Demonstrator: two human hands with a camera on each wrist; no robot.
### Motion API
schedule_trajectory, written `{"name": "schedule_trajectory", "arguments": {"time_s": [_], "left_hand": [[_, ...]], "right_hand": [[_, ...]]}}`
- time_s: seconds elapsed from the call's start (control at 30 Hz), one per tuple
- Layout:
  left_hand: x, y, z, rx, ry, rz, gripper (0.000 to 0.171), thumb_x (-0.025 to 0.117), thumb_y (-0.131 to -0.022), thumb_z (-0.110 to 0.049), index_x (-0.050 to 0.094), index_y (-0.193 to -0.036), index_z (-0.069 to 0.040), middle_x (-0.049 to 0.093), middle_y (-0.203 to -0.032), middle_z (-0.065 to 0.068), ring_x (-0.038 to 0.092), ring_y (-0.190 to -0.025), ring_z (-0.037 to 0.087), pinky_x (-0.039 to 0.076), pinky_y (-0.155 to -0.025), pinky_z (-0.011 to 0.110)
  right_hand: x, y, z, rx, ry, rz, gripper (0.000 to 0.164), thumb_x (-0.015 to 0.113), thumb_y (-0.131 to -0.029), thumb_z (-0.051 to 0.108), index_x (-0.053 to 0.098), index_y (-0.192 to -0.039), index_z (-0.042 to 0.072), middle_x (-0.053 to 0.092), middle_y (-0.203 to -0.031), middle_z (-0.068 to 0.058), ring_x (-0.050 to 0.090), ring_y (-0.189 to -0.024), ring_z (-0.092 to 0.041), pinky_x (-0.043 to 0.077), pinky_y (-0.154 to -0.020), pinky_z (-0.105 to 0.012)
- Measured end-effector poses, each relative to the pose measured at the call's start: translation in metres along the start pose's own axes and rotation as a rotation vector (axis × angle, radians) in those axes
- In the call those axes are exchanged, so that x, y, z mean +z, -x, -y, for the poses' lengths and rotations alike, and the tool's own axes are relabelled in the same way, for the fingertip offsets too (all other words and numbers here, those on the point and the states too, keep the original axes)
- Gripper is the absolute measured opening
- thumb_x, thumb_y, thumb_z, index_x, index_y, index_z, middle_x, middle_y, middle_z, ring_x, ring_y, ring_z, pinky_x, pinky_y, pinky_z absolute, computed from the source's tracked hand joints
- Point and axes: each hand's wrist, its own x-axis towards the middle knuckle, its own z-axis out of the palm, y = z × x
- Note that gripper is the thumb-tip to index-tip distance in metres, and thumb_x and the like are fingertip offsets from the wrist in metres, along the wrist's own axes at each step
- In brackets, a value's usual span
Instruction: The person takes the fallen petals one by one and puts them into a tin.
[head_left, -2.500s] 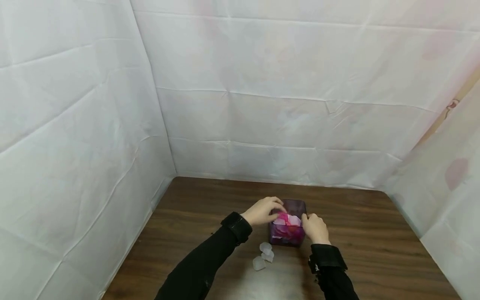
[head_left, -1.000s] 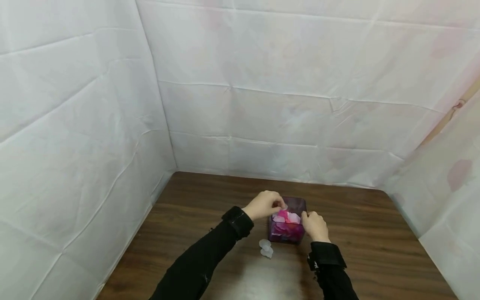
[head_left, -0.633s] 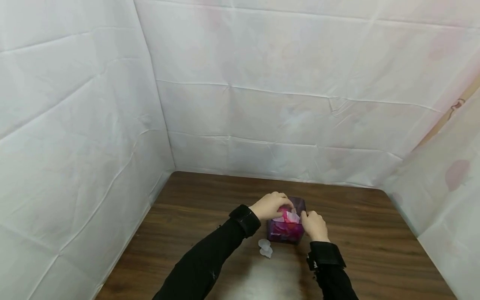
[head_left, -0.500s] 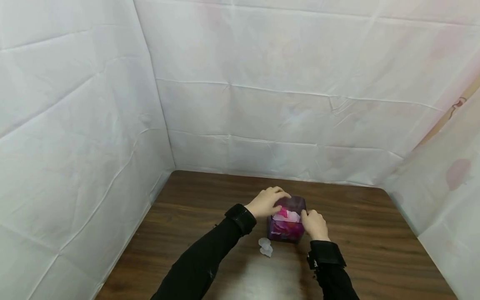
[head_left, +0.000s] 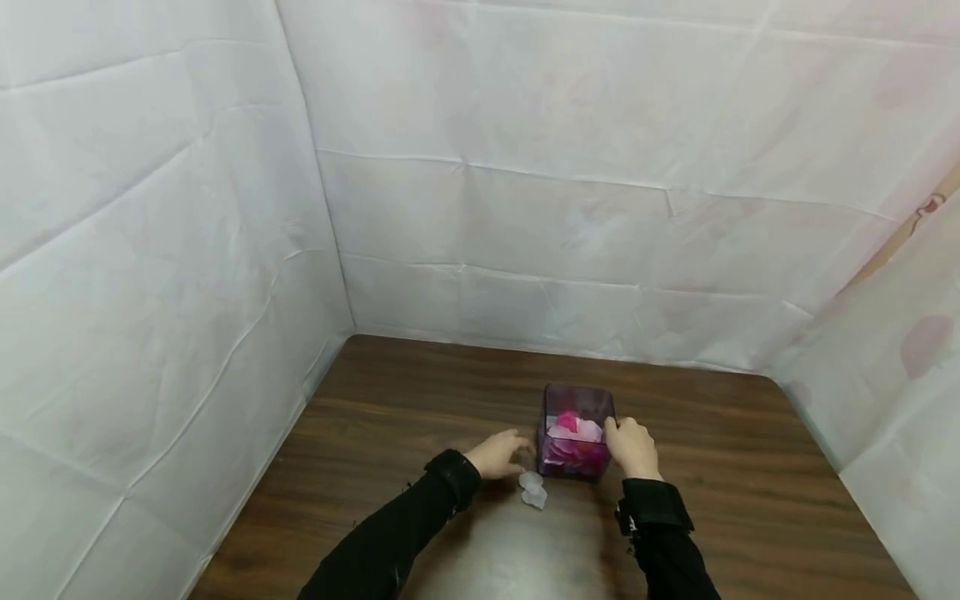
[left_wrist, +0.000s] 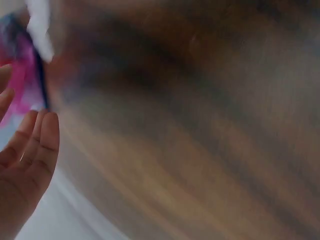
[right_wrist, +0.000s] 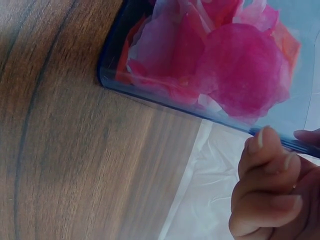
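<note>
A see-through purple plastic box (head_left: 542, 417) stands on the table, holding pink, magenta and reddish flower petals (right_wrist: 245, 70). My right hand (head_left: 632, 448) pinches its right rim between thumb and curled fingers. Left of the box, my left hand (head_left: 497, 454) hovers low with relaxed fingers and nothing between them. Just beside its fingertips, a small cluster of white petals (head_left: 533, 490) lies on the wood. In the left wrist view, the fingers (left_wrist: 47, 135) are loosely extended, and a white petal (left_wrist: 41, 30) shows blurred above them.
The brown wood-grain table (head_left: 735, 483) carries the box right of its centre. White sheets hang as walls behind (head_left: 525, 217), at the left (head_left: 150, 333) and at the right (head_left: 907, 433).
A white petal went from the table towards the box in my left hand, which let go over it and came back down to the remaining petals. My right hand keeps its grip.
</note>
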Motion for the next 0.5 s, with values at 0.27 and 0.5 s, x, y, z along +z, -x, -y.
{"name": "schedule_trajectory", "arguments": {"time_s": [0.27,0.5], "left_hand": [[0.034,0.005,-0.005,0.022,-0.097,-0.103,0.009,0.076,-0.076,-0.015,0.067,-0.076,-0.014,0.061,-0.075,-0.005,0.05,-0.066,0.002,0.036,-0.06,0.012],[0.006,0.005,0.004,-0.04,0.097,-0.168,0.009,0.071,-0.078,-0.002,0.07,-0.071,-0.008,0.068,-0.069,-0.002,0.055,-0.059,0.0,0.04,-0.055,0.01]], "right_hand": [[-0.001,0.003,0.0,-0.001,-0.01,0.006,0.044,0.034,-0.096,0.025,0.062,-0.095,-0.009,0.064,-0.083,-0.022,0.06,-0.073,-0.032,0.046,-0.065,-0.045],[0.0,0.001,0.0,-0.008,-0.001,-0.018,0.045,0.034,-0.096,0.025,0.063,-0.097,-0.01,0.065,-0.09,-0.027,0.062,-0.079,-0.037,0.047,-0.069,-0.049]]}}
